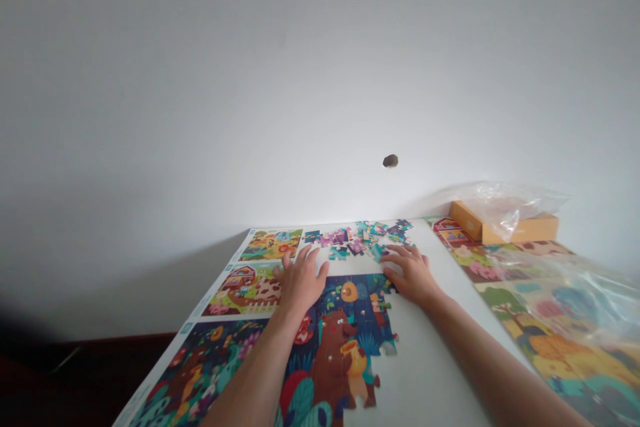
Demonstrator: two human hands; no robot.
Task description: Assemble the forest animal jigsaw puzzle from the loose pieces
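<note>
A partly built jigsaw puzzle lies on a white sheet between a person's two forearms, just on the near side of the hands, its bear in a dark blue night forest facing up. The left hand is palm down with fingers spread by the puzzle's far left corner, nothing visible in its grasp. The right hand, fingers loosely parted and slightly bent, reaches over the puzzle's far right corner, its thumb at the edge; whether a fingertip presses on a piece cannot be told.

Beyond and between the hands, loose puzzle pieces in purple, teal and dark blue lie scattered, the nearest just beside the right fingertips. To the left of the left hand, the sheet carries a lion picture, a farm picture partly covered by that hand's fingers, and, nearer the viewer, a night forest picture.

Right of the right hand, a second printed sheet lies partly under clear plastic; beyond it, an orange box sits beneath a crumpled clear bag. Past both hands rises a pale wall with a small hole.
</note>
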